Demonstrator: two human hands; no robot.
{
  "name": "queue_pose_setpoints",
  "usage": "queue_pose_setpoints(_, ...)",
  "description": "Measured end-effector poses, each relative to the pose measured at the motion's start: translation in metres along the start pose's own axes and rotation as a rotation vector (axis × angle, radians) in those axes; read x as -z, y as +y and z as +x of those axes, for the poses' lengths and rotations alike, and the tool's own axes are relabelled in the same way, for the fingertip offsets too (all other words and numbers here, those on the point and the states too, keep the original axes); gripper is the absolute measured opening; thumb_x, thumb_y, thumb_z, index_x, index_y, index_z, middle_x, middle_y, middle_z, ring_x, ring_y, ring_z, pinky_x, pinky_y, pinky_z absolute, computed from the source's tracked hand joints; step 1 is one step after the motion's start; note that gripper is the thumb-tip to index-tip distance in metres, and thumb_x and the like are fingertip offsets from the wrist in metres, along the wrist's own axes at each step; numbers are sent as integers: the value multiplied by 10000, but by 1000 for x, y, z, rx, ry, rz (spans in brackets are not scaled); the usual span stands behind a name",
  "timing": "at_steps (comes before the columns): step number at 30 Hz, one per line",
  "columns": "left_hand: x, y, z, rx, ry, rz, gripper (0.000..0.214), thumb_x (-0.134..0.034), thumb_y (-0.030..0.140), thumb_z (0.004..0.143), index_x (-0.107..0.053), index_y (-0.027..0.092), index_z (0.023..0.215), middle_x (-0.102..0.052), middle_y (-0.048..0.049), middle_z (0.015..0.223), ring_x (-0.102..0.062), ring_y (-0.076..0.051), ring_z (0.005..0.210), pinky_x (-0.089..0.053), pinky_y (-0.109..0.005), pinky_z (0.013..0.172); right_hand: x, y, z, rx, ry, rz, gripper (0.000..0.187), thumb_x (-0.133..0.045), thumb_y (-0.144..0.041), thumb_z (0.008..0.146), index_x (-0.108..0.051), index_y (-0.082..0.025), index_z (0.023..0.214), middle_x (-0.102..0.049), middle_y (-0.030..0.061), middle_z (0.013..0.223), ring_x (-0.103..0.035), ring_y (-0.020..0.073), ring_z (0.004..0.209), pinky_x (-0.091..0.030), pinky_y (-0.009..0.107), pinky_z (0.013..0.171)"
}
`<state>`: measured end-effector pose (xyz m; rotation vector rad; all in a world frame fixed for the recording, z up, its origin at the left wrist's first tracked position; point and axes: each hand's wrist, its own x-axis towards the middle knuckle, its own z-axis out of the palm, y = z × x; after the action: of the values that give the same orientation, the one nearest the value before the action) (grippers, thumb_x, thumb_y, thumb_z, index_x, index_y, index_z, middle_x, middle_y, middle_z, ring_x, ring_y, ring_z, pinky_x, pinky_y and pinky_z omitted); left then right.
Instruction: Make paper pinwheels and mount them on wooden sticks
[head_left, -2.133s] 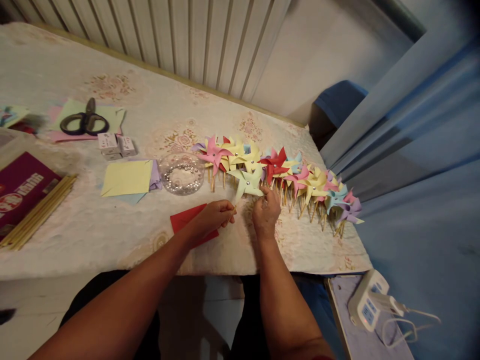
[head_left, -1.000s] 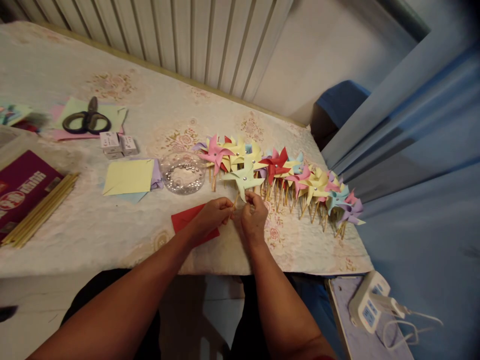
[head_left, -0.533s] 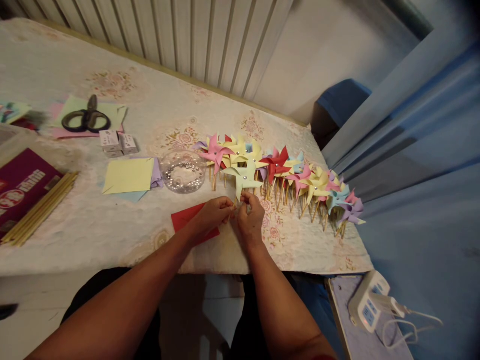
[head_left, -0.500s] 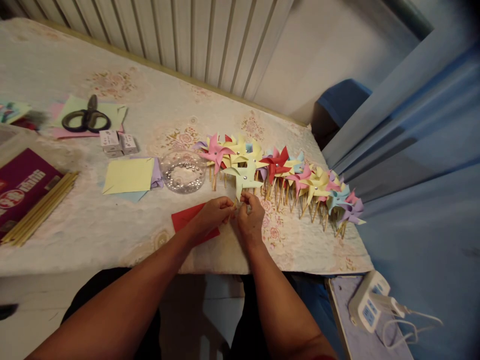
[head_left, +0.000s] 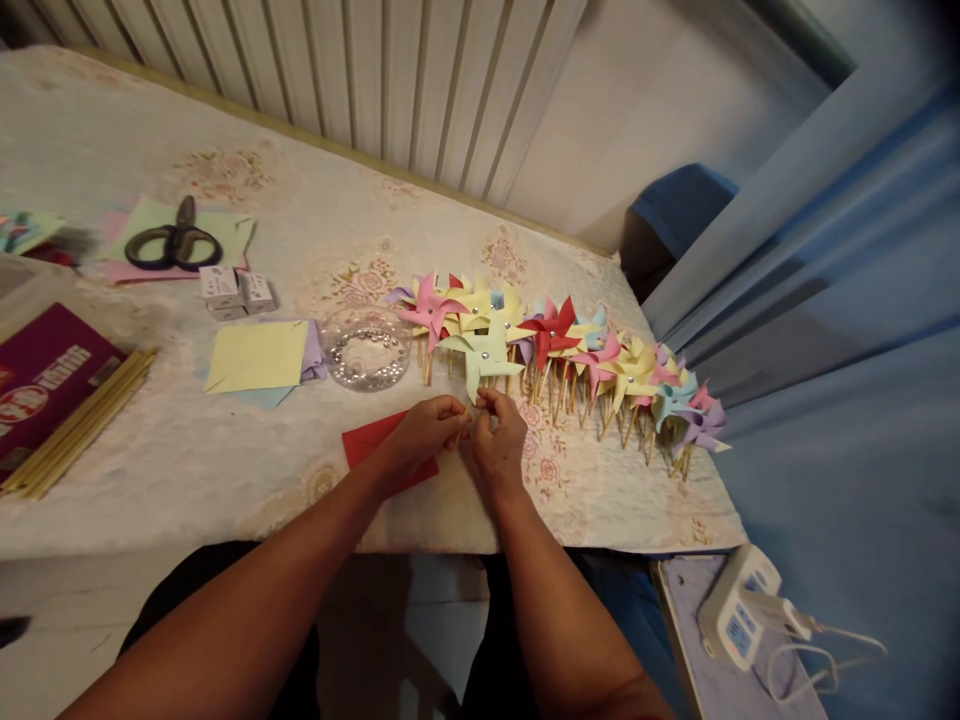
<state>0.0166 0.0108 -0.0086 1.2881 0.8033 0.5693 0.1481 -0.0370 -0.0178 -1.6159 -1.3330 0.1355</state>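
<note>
A pale green paper pinwheel (head_left: 480,357) on a thin wooden stick stands just above my two hands. My left hand (head_left: 421,432) and my right hand (head_left: 498,447) meet at the stick's lower end, both pinched closed on it. Under my left hand lies a red paper square (head_left: 362,442). Behind the pinwheel, a long row of finished pinwheels (head_left: 600,360) in pink, yellow, red, blue and purple runs to the right across the floral tablecloth (head_left: 225,450).
A clear dish of silver beads (head_left: 365,346) sits left of the row, beside yellow and purple paper squares (head_left: 256,355). Further left are two small boxes (head_left: 234,290), black scissors (head_left: 174,243) on coloured paper, wooden sticks (head_left: 79,422) and a maroon box (head_left: 37,375). A white power strip (head_left: 739,612) lies lower right.
My right hand has come left from the pinwheel's blades down to the stick, meeting my left hand. The green pinwheel has shifted slightly left and turned.
</note>
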Motion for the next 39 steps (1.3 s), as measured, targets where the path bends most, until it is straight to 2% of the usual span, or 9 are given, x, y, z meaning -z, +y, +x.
queue_pose_setpoints(9, 4, 0, 1, -14, 46, -42, 168, -589, 345, 765, -563, 180, 751, -504, 45, 555, -418, -96, 502, -304, -241, 521, -2, 0, -1, -128, -25, 100, 216, -482, -200, 817, -663, -201, 935, -699, 32, 829, -660, 180, 777, -527, 316, 741)
queue_pose_setpoints(14, 6, 6, 1, -34, 106, -49, 216, -628, 383, 754, -562, 177, 752, -494, 50, 558, -427, -97, 512, -323, -243, 529, -1, -5, -1, -396, -154, 396, 128, -561, -247, 782, -633, -221, 885, -641, -46, 643, -597, 138, 543, -483, 257, 546)
queue_pose_setpoints(17, 8, 8, 1, -44, 140, -36, 234, -624, 402, 764, -578, 173, 763, -484, 52, 562, -416, -96, 506, -323, -248, 525, -2, -5, 0, -516, -194, 567, 125, -617, -263, 752, -626, -219, 869, -666, -53, 677, -551, 98, 465, -428, 223, 470)
queue_pose_setpoints(21, 9, 9, 1, -66, 174, -32, 204, -610, 375, 761, -561, 177, 746, -478, 55, 573, -405, -91, 499, -319, -249, 517, -4, -6, 0, -538, -277, 655, 141, -678, -266, 723, -632, -208, 843, -681, -50, 679, -536, 79, 435, -397, 201, 435)
queue_pose_setpoints(26, 9, 9, 1, -88, 184, -38, 200, -600, 371, 751, -539, 183, 725, -469, 55, 575, -399, -88, 493, -314, -246, 504, -5, -10, -1, -561, -331, 702, 208, -698, -215, 675, -625, -210, 870, -697, -48, 675, -586, 92, 461, -429, 196, 451)
queue_pose_setpoints(34, 4, 14, -2, -48, 162, -86, 190, -624, 347, 689, -522, 187, 692, -481, 54, 558, -426, -90, 485, -313, -234, 491, -7, -15, -2, -596, -315, 669, 245, -730, -237, 666, -572, -213, 852, -679, -63, 580, -592, 107, 433, -423, 190, 436)
queue_pose_setpoints(39, 5, 14, 0, -44, 205, -105, 205, -646, 353, 646, -543, 184, 699, -504, 54, 568, -429, -89, 486, -312, -238, 492, -8, -14, -3, -600, -331, 660, 274, -739, -276, 675, -559, -218, 874, -675, -64, 571, -591, 110, 427, -409, 190, 427)
